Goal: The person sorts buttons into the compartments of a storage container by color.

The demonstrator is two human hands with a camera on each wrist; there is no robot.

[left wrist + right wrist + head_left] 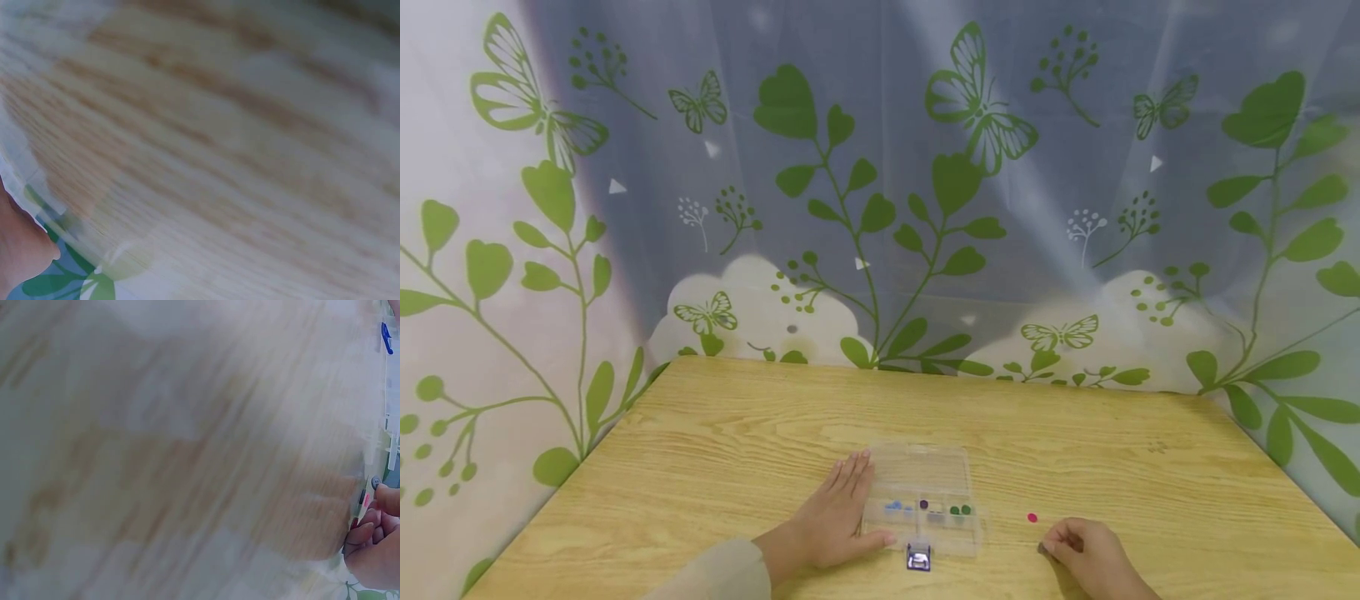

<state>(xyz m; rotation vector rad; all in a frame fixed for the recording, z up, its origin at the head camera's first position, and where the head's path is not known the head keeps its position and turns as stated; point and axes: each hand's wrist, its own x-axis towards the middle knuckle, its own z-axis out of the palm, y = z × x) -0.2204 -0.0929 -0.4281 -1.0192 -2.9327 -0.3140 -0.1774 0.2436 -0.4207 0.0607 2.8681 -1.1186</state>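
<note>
The left hand [838, 508] lies with its fingers straight and its thumb stretched apart from them, at the left side of a clear box [951, 543]; the fingers reach beside the box's opened lid [917, 472], and the thumb touches near the front left part. The right hand [1090, 554] is on the table to the right of the box, well apart from the left hand, and it pinches a dark button [375, 482] between its fingertips; the right wrist view shows this button at the picture's edge. Just beyond these fingertips, a pink disc [1032, 517] lies flat on the table. The box is divided into compartments: blue pieces [893, 506] are in the back left, a dark purple piece [924, 504] is near the middle, and green pieces [960, 510] are at the back right. At the front edge of the box stands a shiny dark-blue piece [918, 557], whose kind I cannot tell. A light sleeve [722, 575] covers the left forearm. All this is upon a wood-grain table [760, 417], and behind it hangs a cloth [1037, 183] with green leaves and butterflies.
</note>
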